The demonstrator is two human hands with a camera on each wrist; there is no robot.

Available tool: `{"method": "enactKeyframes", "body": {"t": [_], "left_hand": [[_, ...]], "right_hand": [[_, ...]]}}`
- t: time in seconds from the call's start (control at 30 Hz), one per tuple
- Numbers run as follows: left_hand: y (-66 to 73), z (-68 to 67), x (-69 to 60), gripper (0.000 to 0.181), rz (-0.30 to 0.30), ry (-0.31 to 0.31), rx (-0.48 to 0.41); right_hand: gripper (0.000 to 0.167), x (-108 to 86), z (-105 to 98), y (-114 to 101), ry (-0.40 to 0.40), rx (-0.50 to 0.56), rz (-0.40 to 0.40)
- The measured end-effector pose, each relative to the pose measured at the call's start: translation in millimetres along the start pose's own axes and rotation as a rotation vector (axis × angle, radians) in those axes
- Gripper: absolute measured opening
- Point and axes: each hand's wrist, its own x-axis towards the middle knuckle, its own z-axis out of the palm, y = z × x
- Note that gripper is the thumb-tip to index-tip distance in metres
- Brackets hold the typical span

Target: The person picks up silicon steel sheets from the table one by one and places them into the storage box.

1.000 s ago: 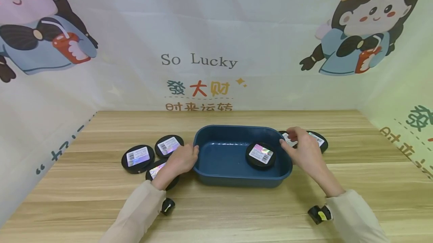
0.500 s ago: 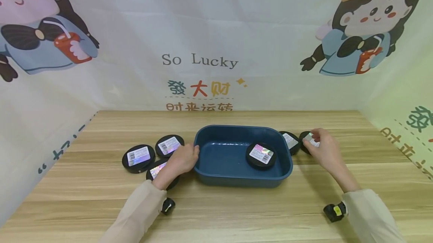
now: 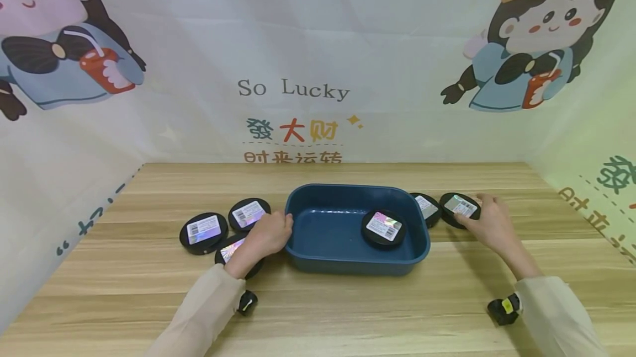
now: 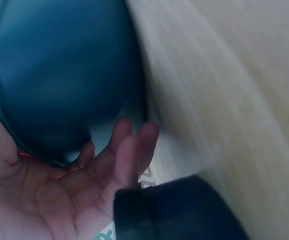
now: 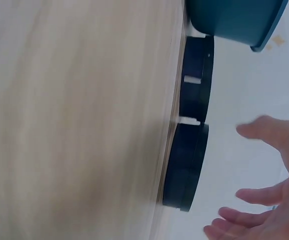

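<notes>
A blue tub (image 3: 348,266) stands mid-table with one round black case (image 3: 382,229) inside, its label up. My left hand (image 3: 265,234) grips the tub's left rim; in the left wrist view the hand (image 4: 64,195) has its thumb at the rim and fingers beside the outer wall (image 4: 59,75). My right hand (image 3: 492,224) hovers with spread fingers at the right side of the far-right black case (image 3: 459,211). In the right wrist view, a gap shows between that hand (image 5: 269,190) and the case (image 5: 184,167). Another case (image 3: 426,209) lies between it and the tub.
Left of the tub lie three more black labelled cases: one at the far left (image 3: 202,233), one behind my left hand (image 3: 248,214), and one partly hidden under my left wrist (image 3: 231,250). A printed cloth (image 3: 298,31) hangs behind the wooden table (image 3: 348,313).
My right hand has moved rightward from beside the tub's right rim, past the nearer case, to the far-right case. My left hand and the tub have stayed in place.
</notes>
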Motion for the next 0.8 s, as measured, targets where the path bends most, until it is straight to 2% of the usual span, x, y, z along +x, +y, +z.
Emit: {"method": "enactKeyframes", "body": {"t": [0.27,0.4,0.63,0.8], "left_hand": [[0.4,-0.9,0.2,0.033,-0.008,-0.007,0.001],[0.1,-0.6,0.3,0.033,-0.011,-0.011,0.006],[0.3,-0.6,-0.4,0.033,0.0,-0.001,0.008],[0.2,-1.1,-1.2,0.033,-0.002,0.008,0.009]], "right_hand": [[0.081,5.1,-1.2,6.9,-0.12,-0.058,0.044],[0.083,8.3,-1.3,11.7,-0.156,-0.08,0.034],[0.07,15.8,0.6,20.4,-0.208,-0.069,0.012],[0.058,19.9,1.6,20.4,-0.254,-0.118,0.023]]}}
